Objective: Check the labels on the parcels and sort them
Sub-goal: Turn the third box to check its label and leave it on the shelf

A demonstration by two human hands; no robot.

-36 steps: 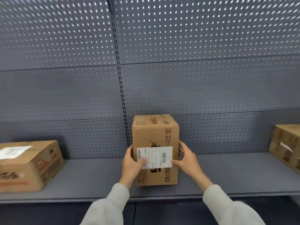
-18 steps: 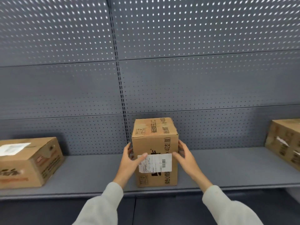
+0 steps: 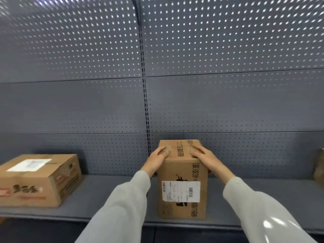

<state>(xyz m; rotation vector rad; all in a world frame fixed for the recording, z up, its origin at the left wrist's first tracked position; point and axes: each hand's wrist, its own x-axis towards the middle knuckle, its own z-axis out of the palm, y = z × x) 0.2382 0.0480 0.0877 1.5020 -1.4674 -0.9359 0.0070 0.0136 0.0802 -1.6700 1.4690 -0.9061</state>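
Observation:
A tall brown parcel (image 3: 176, 170) stands upright on the grey shelf (image 3: 108, 195), a little right of centre. A white shipping label (image 3: 180, 191) with barcodes is stuck on its front face, towards me. My left hand (image 3: 157, 159) grips the top left edge, fingers curled onto the top. My right hand (image 3: 206, 157) rests over the top right edge with its fingers lying fairly straight across the top. Both sleeves are light grey.
A wide, low parcel (image 3: 38, 181) with a white label (image 3: 29, 164) on top lies at the shelf's left end. Part of another brown parcel (image 3: 319, 166) shows at the right border. A perforated grey back panel (image 3: 228, 102) rises behind the shelf.
Both hands have moved up from the parcel's lower sides, near the label, to its top edges. The view has shifted, so the parcel sits lower and closer.

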